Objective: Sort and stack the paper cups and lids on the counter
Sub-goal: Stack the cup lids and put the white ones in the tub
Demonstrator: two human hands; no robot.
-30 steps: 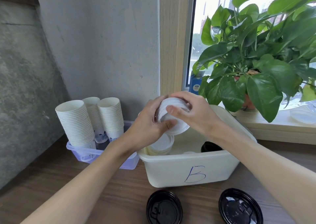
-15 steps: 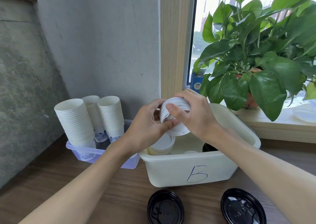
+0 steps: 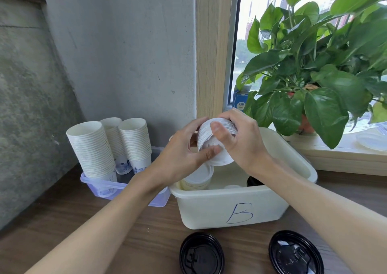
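Both hands hold a stack of white lids (image 3: 217, 146) above the cream bin marked "B" (image 3: 236, 208). My left hand (image 3: 184, 154) grips the stack from the left, thumb on its front face. My right hand (image 3: 240, 137) curls over its top and right side. Inside the bin lie another pile of white lids (image 3: 196, 178) and a black lid (image 3: 253, 181). Three tall stacks of white paper cups (image 3: 92, 148) stand in a clear purple tray (image 3: 100, 186) at the left. Two black lids (image 3: 202, 253) (image 3: 295, 252) lie on the wooden counter in front of the bin.
A concrete wall closes off the left and back. A leafy potted plant (image 3: 314, 81) stands on the windowsill at the right, overhanging the bin's far corner. Clear lids (image 3: 370, 140) rest on the sill at far right. A small blue box (image 3: 240, 103) sits behind the plant.
The hands keep hold of the white lid stack in about the same spot above the bin; my fingers have shifted slightly on it. Nothing else has moved.
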